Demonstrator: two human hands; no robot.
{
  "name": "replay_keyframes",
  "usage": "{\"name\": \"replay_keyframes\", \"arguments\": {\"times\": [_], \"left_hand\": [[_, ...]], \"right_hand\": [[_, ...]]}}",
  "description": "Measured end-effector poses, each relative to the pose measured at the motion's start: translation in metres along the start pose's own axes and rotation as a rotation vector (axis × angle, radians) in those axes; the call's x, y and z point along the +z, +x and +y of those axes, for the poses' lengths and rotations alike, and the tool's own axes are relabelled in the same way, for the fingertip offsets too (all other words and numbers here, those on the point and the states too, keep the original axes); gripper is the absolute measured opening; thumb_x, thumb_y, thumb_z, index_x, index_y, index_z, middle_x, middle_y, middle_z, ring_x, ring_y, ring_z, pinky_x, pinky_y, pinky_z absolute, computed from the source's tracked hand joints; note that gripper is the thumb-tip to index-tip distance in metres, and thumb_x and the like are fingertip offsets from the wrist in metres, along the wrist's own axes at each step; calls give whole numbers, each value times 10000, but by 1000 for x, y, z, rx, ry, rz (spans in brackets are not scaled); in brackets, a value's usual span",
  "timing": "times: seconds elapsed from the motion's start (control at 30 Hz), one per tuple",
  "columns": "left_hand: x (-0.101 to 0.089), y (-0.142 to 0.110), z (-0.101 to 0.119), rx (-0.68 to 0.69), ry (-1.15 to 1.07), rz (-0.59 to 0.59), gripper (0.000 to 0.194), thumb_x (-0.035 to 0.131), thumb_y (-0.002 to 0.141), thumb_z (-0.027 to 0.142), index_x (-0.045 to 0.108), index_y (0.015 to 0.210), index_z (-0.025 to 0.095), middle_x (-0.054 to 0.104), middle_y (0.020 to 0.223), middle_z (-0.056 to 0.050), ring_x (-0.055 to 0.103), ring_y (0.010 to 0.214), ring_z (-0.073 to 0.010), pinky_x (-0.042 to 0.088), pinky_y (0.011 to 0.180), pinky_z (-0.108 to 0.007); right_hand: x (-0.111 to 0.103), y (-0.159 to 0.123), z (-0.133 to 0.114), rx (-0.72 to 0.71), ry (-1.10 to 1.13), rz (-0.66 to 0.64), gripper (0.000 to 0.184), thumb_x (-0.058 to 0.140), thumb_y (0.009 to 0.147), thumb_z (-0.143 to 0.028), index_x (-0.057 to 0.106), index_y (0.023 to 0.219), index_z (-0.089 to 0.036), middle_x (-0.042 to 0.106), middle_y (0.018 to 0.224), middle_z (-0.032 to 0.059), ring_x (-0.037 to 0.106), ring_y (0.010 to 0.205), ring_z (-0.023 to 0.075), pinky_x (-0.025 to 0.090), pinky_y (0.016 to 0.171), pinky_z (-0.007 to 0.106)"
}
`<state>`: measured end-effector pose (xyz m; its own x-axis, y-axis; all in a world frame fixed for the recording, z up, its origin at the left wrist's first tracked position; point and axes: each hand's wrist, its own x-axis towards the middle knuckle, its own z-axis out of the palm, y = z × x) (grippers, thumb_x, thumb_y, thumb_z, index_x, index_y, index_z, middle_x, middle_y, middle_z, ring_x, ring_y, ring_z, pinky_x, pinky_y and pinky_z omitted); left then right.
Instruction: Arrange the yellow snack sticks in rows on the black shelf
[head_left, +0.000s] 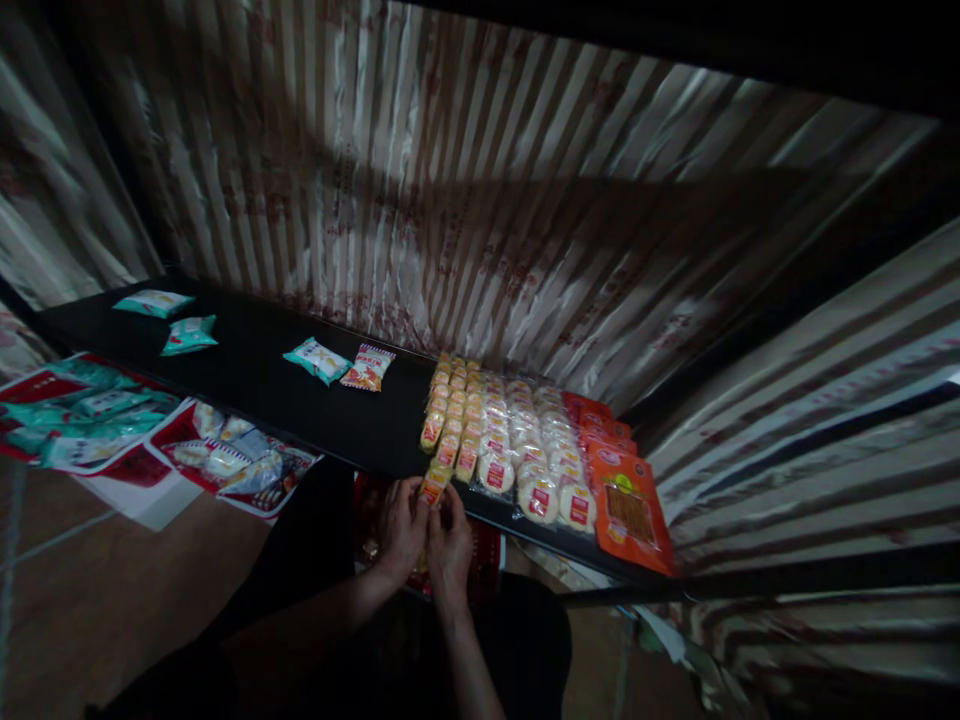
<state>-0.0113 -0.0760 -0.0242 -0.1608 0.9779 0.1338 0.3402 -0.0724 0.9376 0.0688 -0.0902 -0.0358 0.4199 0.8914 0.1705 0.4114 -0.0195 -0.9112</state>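
Note:
Both my hands meet at the front edge of a black shelf. Between them is a small yellow snack packet with a red label. My left hand grips its left side and my right hand its right side, fingers closed. Just beyond lie rows of similar yellow packets on the shelf. To their right are rows of round white wrapped cakes, then a stack of orange snack bags. Under my hands stands a red box, its contents mostly hidden.
Several teal packets and one red-and-white packet lie on the shelf's left part. Below it on the floor are a box of teal packets and a box of white-and-blue packets. Striped curtains hang behind and at the sides.

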Motion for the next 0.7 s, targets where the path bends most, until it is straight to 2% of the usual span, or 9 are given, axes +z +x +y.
{"name": "replay_keyframes", "arguments": {"times": [0.33,0.53,0.7], "left_hand": [[-3,34,-10,40,-44,47,182,462,829,224,572,969,184,595,921,-65,561,905,-196,473,829,-378],[-3,50,-16,34,-80,34,181,453,824,209,555,969,176,581,931,-68,556,897,-190,476,821,-370],[-1,62,-18,48,-76,29,168,459,830,222,554,962,179,582,922,-63,557,874,-182,476,809,-356]], "right_hand": [[24,17,-14,-162,-137,108,415,443,813,-309,559,1147,-92,621,1093,174,604,986,238,471,882,386],[39,25,-10,-259,-188,152,332,413,847,-292,560,1087,-116,627,1024,149,583,970,223,468,870,389],[40,31,-8,-338,-282,155,328,394,860,-248,575,1102,-120,633,1050,141,558,999,222,446,889,396]]}}
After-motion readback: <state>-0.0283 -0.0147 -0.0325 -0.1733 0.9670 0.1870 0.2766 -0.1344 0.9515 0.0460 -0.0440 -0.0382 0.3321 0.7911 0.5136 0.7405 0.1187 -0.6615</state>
